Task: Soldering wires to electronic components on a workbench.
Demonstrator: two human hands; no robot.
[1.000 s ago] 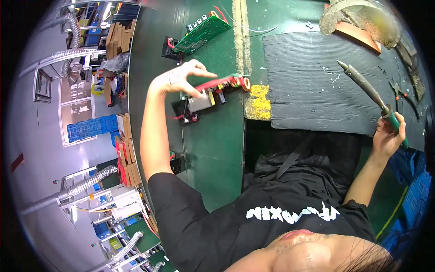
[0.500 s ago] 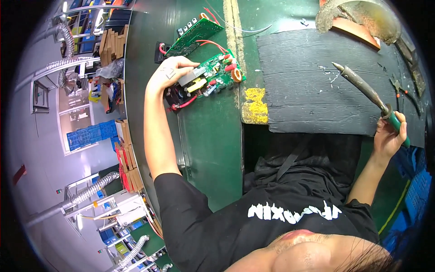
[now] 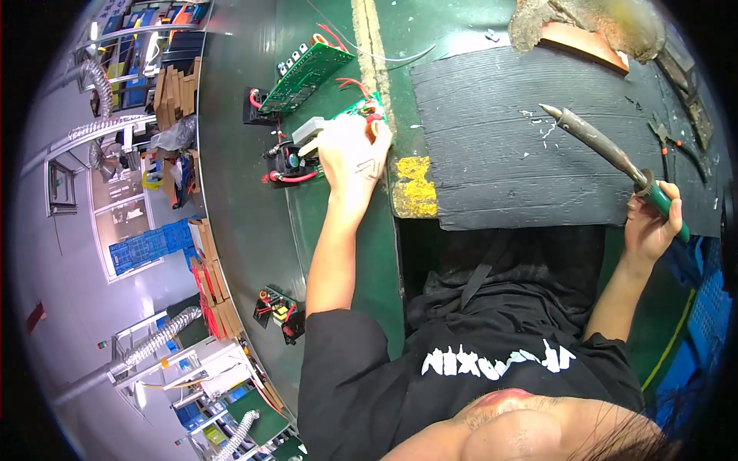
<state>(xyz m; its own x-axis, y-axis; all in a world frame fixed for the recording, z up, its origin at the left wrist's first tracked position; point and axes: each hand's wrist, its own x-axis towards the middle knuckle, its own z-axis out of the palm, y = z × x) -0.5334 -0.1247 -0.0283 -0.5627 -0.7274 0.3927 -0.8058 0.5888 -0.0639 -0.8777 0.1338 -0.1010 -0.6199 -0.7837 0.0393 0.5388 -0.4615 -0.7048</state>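
My right hand (image 3: 652, 227) is wrapped round the green handle of a soldering iron (image 3: 603, 144). The iron's tip points up and left, above the black mat. My left hand (image 3: 354, 157) lies over a green circuit board (image 3: 360, 106), its fingers curled onto the end with the red parts and hiding much of the board. From beneath the hand, a grey block and a black socket (image 3: 287, 162) with a red wire stick out to the left. Just beyond, a second circuit board (image 3: 307, 77) stands tilted, green underside showing, with red wires at its upper end.
A ridged black mat (image 3: 507, 161) covers the right of the green bench. Pliers (image 3: 666, 146) lie at its right side, and an orange-brown block (image 3: 588, 48) by a crusted holder is at the far edge. Another small circuit board (image 3: 280, 313) sits left of my left elbow.
My left hand has moved right across the circuit board, from its socket end to the end with the red parts. The view has shifted slightly; my right hand still holds the soldering iron.
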